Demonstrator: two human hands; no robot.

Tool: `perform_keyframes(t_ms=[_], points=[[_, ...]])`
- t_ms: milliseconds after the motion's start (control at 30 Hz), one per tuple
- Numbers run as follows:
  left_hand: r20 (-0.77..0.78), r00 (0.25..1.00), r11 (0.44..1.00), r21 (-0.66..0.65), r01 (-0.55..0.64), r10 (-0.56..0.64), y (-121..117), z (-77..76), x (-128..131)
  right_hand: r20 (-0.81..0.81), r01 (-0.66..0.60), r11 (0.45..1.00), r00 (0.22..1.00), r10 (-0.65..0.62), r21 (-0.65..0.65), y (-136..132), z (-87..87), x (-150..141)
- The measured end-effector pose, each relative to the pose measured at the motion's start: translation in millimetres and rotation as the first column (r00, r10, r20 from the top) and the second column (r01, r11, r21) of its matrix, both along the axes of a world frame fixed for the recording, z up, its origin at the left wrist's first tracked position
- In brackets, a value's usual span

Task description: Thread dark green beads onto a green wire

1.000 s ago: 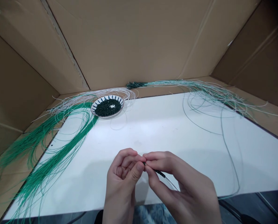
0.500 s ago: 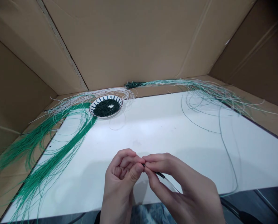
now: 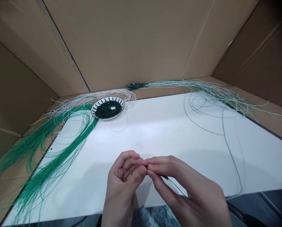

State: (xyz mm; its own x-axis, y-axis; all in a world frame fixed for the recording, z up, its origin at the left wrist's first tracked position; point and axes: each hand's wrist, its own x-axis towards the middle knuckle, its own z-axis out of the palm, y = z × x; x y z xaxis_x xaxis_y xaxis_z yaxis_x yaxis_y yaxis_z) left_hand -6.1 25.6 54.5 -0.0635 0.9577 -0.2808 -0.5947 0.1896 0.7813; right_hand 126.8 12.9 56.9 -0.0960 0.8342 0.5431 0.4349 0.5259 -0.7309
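In front of me, low over the near part of the white board, my two hands meet fingertip to fingertip. My left hand (image 3: 124,178) pinches a tiny dark end between thumb and forefinger. The thumb and fingers of my right hand (image 3: 182,176) close on the same strand, right beside the left fingertips. Dark beads (image 3: 165,177) on this beaded string show below the right fingers, and a thin bare length runs on toward the right palm. The exact spot between the fingertips is mostly covered.
A patterned dish (image 3: 93,109) holds small dark green beads (image 3: 105,111). Green strands (image 3: 67,154) and white strands (image 3: 76,100) lie at left. A bundle with a dark beaded end (image 3: 136,85) stretches along the back to the right. Cardboard walls (image 3: 141,41) surround the white board (image 3: 141,132).
Both hands have shifted very slightly right, still pinching the beaded string together. The dish and the strand bundles have stayed in place.
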Motion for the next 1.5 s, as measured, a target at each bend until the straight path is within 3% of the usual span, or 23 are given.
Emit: perform_keyframes(t_ms=[167, 267, 367, 467, 567, 667, 867, 967, 1200, 1367, 1433, 1500], points=[[-0.104, 0.972, 0.970, 0.095, 0.222, -0.212, 6, -13.8, -16, 0.021, -0.011, 1.000, 1.000, 0.011, 0.029, -1, -6.4, 8], [-0.208, 0.934, 0.932, 0.158, 0.326, -0.292, 8, -14.4, -23, 0.024, -0.024, 0.998, 0.999, 0.023, 0.056, -1, -10.5, 13], [-0.377, 0.868, 0.905, 0.143, 0.401, -0.325, 8, -8.3, -27, 0.044, -0.031, 0.996, 0.999, 0.027, 0.089, 1, -12.2, 16], [-0.547, 0.790, 0.902, 0.135, 0.409, -0.277, 8, -3.1, -29, 0.033, -0.062, 0.994, 0.998, 0.059, 0.088, 5, -10.7, 16], [-0.606, 0.752, 0.900, 0.129, 0.416, -0.261, 10, -4.3, -29, -0.047, -0.145, 0.981, 0.989, 0.140, -0.131, 12, -7.6, 15], [-0.569, 0.766, 0.892, 0.119, 0.437, -0.299, 13, -9.7, -28, -0.142, -0.208, 0.898, 0.976, 0.165, -0.387, 19, -6.3, 12], [-0.494, 0.803, 0.904, 0.074, 0.422, -0.334, 18, -14.6, -27, -0.291, -0.306, 0.747, 0.944, 0.157, -0.590, 31, -13.8, 4], [-0.504, 0.810, 0.928, 0.040, 0.369, -0.300, 20, -14.1, -30, -0.300, -0.321, 0.719, 0.940, 0.163, -0.616, 34, -16.9, 6], [-0.536, 0.811, 0.964, -0.020, 0.266, -0.235, 23, -13.6, -32, -0.016, -0.221, 0.778, 0.965, 0.262, -0.589, 36, -9.2, 15], [-0.514, 0.816, 0.956, -0.032, 0.292, -0.266, 23, -12.8, -29, 0.009, -0.183, 0.925, 0.980, 0.197, -0.333, 36, -15.7, 12], [-0.524, 0.811, 0.959, -0.038, 0.282, -0.260, 23, -13.8, -29, 0.029, -0.175, 0.950, 0.982, 0.188, -0.260, 36, -18.6, 13], [-0.531, 0.815, 0.967, -0.036, 0.253, -0.233, 23, -15.4, -29, 0.036, -0.161, 0.950, 0.984, 0.177, -0.268, 35, -19.9, 14]])
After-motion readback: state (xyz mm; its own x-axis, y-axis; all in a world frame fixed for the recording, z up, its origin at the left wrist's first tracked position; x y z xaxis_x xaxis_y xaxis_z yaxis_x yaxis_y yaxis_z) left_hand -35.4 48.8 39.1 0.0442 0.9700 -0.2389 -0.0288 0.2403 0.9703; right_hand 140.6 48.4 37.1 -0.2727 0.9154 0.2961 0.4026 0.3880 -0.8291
